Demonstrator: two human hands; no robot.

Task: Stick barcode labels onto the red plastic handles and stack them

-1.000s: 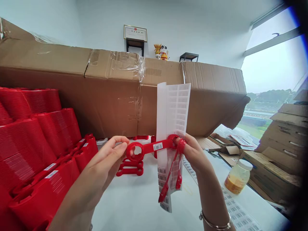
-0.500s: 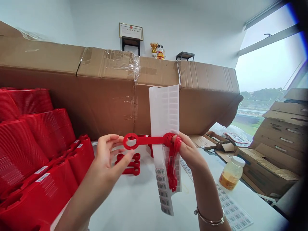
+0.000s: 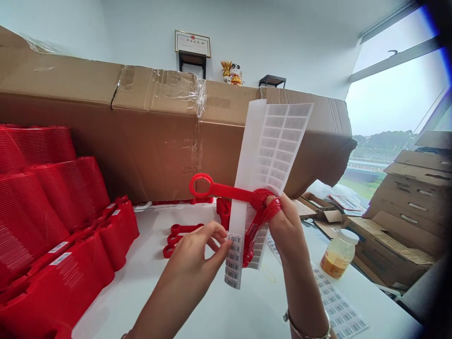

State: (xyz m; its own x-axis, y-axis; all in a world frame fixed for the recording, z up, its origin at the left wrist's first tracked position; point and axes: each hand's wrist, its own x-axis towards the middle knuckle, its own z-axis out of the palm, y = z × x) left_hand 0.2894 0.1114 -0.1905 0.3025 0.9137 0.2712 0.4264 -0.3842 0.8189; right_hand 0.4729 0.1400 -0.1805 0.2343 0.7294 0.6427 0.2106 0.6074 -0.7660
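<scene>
"What's at the left of the frame?"
"Stacks of red pieces (image 3: pixel 31 212), and left of centre some loose ones (image 3: pixel 187 229) flat on the white table (image 3: pixel 116 306)."
"And the left hand (image 3: pixel 197 252)?"
"Lower centre, thumb and forefinger tips nearly together at the edge of the barcode strip (image 3: pixel 233 261) (whether a label is caught between them, I can't tell from here)."
"So picking at a label is the step?"
"I'd judge so. The next move seems to call for a fine pinch on one label, with the label sheet (image 3: pixel 250 146) kept steady."
"By the right hand (image 3: pixel 287 226)?"
"Yes, right of centre, fingers closed around the sheet and a bunch of ring-ended pieces. The outstretched piece (image 3: pixel 231 191) points left across the middle, no label visible on it."
"Farther right?"
"A jar (image 3: pixel 337 254), near more barcode labels (image 3: pixel 339 301)."
</scene>
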